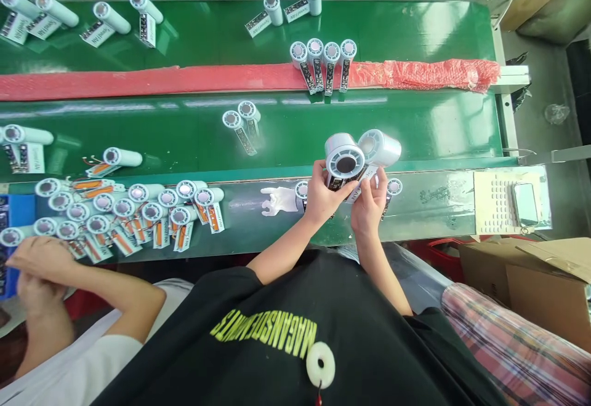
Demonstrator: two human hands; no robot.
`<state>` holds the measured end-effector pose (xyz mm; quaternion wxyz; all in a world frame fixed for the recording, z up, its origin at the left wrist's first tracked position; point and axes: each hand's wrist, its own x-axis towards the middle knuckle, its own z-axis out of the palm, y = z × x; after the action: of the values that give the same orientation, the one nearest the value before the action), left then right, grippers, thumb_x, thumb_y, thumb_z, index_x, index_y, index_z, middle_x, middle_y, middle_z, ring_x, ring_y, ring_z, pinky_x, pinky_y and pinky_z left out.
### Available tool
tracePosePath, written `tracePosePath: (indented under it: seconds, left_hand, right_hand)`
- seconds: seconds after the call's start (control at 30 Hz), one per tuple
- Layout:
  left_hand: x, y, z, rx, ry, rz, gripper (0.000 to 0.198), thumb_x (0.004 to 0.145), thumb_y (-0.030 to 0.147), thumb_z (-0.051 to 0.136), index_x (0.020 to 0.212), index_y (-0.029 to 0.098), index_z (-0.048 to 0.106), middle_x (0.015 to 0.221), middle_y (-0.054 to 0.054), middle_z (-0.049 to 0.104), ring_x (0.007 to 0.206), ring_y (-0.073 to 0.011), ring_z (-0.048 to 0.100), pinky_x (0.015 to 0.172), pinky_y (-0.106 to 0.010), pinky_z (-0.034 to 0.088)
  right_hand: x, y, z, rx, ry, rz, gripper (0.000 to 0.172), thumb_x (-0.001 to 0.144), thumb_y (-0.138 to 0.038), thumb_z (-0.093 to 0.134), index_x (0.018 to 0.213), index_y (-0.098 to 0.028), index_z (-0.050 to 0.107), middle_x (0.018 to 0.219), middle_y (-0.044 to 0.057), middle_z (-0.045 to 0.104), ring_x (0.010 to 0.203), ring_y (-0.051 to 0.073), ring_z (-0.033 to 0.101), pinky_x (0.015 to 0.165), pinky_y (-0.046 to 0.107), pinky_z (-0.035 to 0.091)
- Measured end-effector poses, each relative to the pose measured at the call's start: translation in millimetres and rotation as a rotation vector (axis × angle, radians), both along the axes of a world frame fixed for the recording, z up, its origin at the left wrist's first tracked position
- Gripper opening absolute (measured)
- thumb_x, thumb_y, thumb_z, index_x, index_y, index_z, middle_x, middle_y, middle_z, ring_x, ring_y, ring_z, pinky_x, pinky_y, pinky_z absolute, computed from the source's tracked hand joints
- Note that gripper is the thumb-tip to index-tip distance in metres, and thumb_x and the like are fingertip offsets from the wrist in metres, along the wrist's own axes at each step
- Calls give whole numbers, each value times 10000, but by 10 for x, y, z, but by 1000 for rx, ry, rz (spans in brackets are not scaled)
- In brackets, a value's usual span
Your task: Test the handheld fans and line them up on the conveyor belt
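Close above the near bench edge, my left hand point(323, 195) grips a pale handheld fan point(340, 143), its round grille facing me. Dark circuitry shows on its handle below the barrel. Beside it, my right hand point(370, 200) is closed on the lettered handle of a second handheld fan point(385, 147), whose barrel points up and right. The two fans meet or overlap, and my fingertips come close together between them. Partly hidden behind my hands, one fan point(301, 189) and another fan point(394, 186) rest on the metal ledge. A white glove-like piece point(278, 200) lies left of my left hand.
Many fans with orange parts point(143, 192) crowd the ledge at left, near a co-worker's hands point(44, 264). More fans point(331, 52) stand on the red strip point(207, 79) across the green belt point(184, 123). At right lie a phone point(525, 203) and cardboard boxes point(545, 295).
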<state>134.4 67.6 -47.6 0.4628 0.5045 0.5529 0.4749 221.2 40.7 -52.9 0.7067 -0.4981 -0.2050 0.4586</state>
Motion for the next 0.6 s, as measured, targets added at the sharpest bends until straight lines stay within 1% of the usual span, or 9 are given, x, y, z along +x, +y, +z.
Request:
tracePosePath:
  seconds: [0.13, 0.27, 0.33, 0.4, 0.53, 0.6]
  left_hand:
    - [-13, 19, 0, -26, 7, -11, 517, 647, 353, 841, 986, 225, 472, 919, -18, 653, 845, -186, 676, 769, -311, 540]
    - [-2, 27, -22, -10, 64, 29, 467, 653, 350, 834, 951, 217, 500, 930, -29, 658, 922, -205, 664, 783, -309, 530]
    - [10, 33, -28, 2, 95, 53, 445, 654, 359, 832, 924, 213, 509, 927, -32, 659, 925, -206, 659, 767, -301, 523]
    - [26, 37, -27, 11, 119, 55, 450, 648, 373, 837, 914, 214, 510, 902, -23, 657, 875, -193, 657, 721, -284, 512]
    - [67, 15, 12, 13, 198, 57, 498, 615, 401, 859, 917, 220, 506, 776, 19, 629, 676, -154, 619, 575, -248, 453]
    - [81, -14, 54, -1, 215, 58, 504, 610, 399, 862, 921, 219, 509, 754, 22, 625, 655, -153, 613, 556, -246, 441]
  right_hand:
    - [-17, 7, -37, 17, -68, 17, 455, 860, -326, 610, 1275, -275, 433, 1244, 52, 609, 1177, 175, 580, 1078, 438, 436]
    - [-20, 29, -83, 20, -93, 34, 365, 854, -340, 620, 1183, -272, 475, 1154, 35, 636, 1139, 174, 596, 1054, 413, 445]
    - [-21, 37, -86, 14, -71, 50, 325, 853, -350, 620, 1140, -271, 489, 1124, 26, 640, 1111, 170, 605, 1027, 398, 462]
    - [-24, 42, -80, -1, -25, 59, 324, 853, -366, 615, 1138, -275, 490, 1132, 21, 633, 1099, 164, 607, 1008, 384, 473]
    - [-15, 57, -76, -71, 14, 48, 358, 847, -443, 596, 1138, -263, 490, 1153, 31, 628, 1093, 173, 610, 979, 382, 491]
    - [-1, 73, -72, -97, 1, 47, 387, 840, -446, 602, 1157, -258, 483, 1141, 32, 636, 1083, 178, 618, 962, 381, 501]
